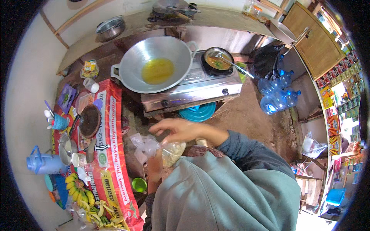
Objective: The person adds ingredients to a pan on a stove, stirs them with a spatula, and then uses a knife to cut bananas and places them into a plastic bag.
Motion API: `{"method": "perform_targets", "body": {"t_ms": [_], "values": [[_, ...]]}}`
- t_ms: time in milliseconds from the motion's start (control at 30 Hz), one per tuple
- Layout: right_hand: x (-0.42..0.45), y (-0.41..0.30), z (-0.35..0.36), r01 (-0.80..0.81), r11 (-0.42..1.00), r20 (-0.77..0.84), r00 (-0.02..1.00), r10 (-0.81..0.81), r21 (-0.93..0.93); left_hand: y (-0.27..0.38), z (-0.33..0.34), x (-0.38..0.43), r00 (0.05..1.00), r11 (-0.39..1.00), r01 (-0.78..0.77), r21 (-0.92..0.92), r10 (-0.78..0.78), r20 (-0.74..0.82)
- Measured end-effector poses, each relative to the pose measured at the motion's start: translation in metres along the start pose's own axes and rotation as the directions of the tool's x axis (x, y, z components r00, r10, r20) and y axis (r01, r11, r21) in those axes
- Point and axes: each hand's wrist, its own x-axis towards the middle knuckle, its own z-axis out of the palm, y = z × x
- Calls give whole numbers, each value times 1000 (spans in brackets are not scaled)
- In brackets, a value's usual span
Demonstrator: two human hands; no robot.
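Note:
My left hand (155,157) grips a thin translucent plastic bag (147,145) low before my body; its fingers are partly hidden by the bag. My right hand (180,130), slightly blurred, is just above with fingers curved and apart, its thumb near the bag's top. Against my lap rests a clear bag with pale contents (174,153); whether it is part of the same bag I cannot tell. Beyond my hands, a large metal wok (133,66) with yellow oil (157,70) stands on a two-burner gas stove (190,92), beside a small dark pan of orange-brown food (218,62) with a spoon.
On the left, a red banner-covered table (115,115) holds a stone mortar (89,121), a blue jug (46,164), bananas (76,192) and banana peels (101,213). A green cup (139,184) is low beside it. A teal lid (199,112) lies under the stove; blue plastic bottles (277,96) stand right.

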Motion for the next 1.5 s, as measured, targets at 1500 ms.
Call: {"method": "perform_targets", "body": {"t_ms": [1500], "values": [[-253, 178, -422, -764, 254, -723, 645, 250, -594, 147, 300, 89, 778, 927, 58, -371, -275, -565]]}}
